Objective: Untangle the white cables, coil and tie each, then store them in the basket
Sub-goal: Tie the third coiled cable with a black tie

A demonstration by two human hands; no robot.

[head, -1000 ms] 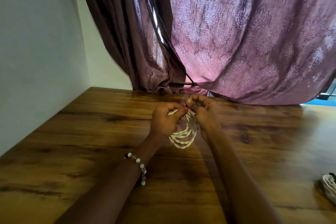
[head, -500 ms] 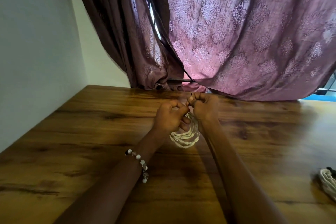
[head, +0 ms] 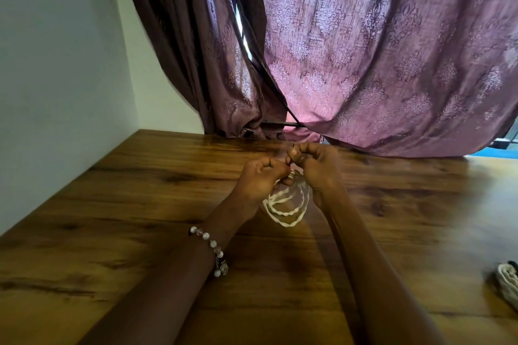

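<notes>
Mauve curtains (head: 378,64) behind wooden table (head: 140,232)

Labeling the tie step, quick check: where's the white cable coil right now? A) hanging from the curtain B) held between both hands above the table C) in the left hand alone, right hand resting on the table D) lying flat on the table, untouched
B: the white cable coil hangs between the left hand and right hand, both pinching at its top above the wooden table.

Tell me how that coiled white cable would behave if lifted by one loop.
The coiled white braided cable looks floppy: its loops sag unevenly below both hands. Probably light, since fingertips of the left hand and right hand carry it. Untied, it would likely unravel.
</notes>
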